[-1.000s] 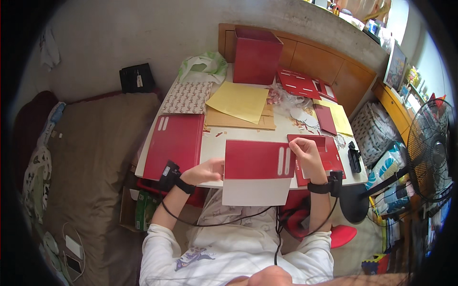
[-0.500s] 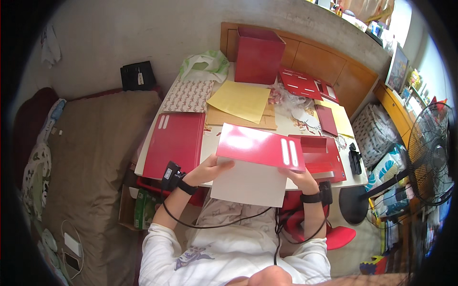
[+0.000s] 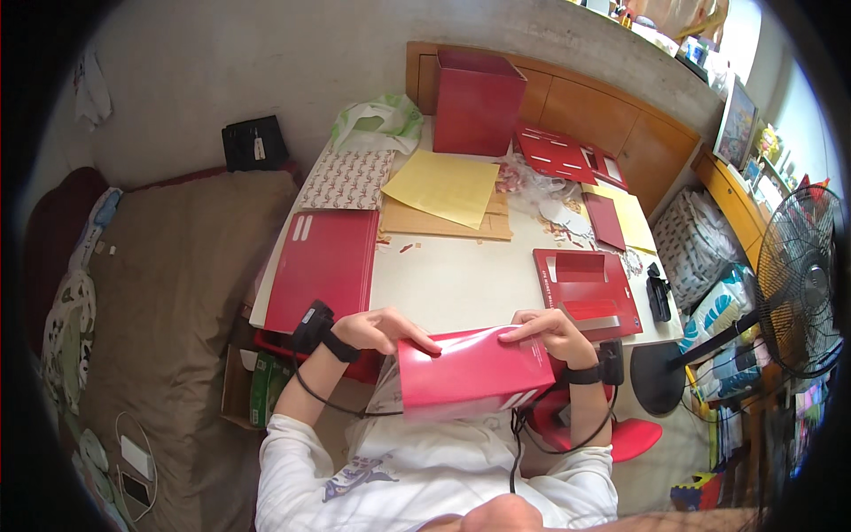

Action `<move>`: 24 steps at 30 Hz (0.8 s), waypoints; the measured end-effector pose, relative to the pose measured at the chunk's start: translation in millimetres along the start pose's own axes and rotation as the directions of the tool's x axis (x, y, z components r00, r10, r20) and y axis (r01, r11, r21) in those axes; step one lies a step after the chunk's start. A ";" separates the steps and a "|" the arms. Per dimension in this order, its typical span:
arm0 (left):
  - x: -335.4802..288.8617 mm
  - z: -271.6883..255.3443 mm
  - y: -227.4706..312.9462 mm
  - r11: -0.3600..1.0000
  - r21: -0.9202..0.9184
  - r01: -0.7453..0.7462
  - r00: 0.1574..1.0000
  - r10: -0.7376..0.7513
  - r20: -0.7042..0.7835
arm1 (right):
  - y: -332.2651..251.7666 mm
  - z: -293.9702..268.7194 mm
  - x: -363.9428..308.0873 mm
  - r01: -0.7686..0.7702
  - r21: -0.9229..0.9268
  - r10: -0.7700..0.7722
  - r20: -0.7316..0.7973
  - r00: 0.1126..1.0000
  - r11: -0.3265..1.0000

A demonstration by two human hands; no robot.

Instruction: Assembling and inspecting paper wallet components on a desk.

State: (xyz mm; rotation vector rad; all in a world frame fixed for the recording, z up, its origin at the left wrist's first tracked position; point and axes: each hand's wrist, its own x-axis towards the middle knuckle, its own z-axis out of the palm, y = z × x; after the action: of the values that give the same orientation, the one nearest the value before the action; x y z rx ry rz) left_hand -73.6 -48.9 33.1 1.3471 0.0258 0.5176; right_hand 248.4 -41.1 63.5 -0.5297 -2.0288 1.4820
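Cardboard piece in glossy red w/ white strips (image 3: 474, 374) is up over the person's lap, by near edge of white rectangular table (image 3: 443, 284). L hand (image 3: 379, 332) pinches its far edge on the L, R hand (image 3: 554, 337) same edge on the R, thumbs on the face. On table: flat red cardboard (image 3: 324, 275) at L, red cut-out cardboard panel (image 3: 587, 293) at R, yellow paper sheet (image 3: 443, 188) atop brown cardboard (image 3: 492, 223) btwn & farther back.

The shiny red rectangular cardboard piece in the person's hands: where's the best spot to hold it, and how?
Probably the far edge of the shiny red rectangular cardboard piece, near both ends, coming from left and right, as the left hand and right hand do. It is wide, so two spread grips should steady it better than one.
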 end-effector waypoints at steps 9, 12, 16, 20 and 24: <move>56.6 36.3 15.7 0.744 0.221 0.630 0.776 -0.606 -0.175 | -10.4 11.3 21.7 0.055 -0.128 -0.030 0.191 0.981 0.990; 52.6 28.7 11.1 0.690 0.317 0.651 0.753 -0.640 -0.152 | -7.3 1.1 11.6 -0.183 0.188 0.170 0.086 0.982 0.965; 54.3 33.1 16.2 0.724 0.335 0.604 0.797 -0.557 -0.233 | -2.8 9.0 18.1 -0.308 0.169 0.299 0.077 0.951 0.936; 52.4 27.0 -3.7 0.807 0.060 0.587 0.790 -0.555 -0.261 | -9.0 26.4 29.4 -0.346 -0.070 0.349 0.039 0.936 0.936; 64.8 24.4 -12.3 0.851 0.257 0.458 0.882 -0.398 -0.252 | -9.6 29.3 32.0 -0.241 -0.100 0.244 0.018 0.970 0.965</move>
State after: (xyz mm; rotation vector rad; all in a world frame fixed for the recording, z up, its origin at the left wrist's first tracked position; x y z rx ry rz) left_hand -4.3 -48.9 45.3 1.5361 0.5796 0.2603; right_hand 205.2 -45.8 72.7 -0.8267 -2.1278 1.5431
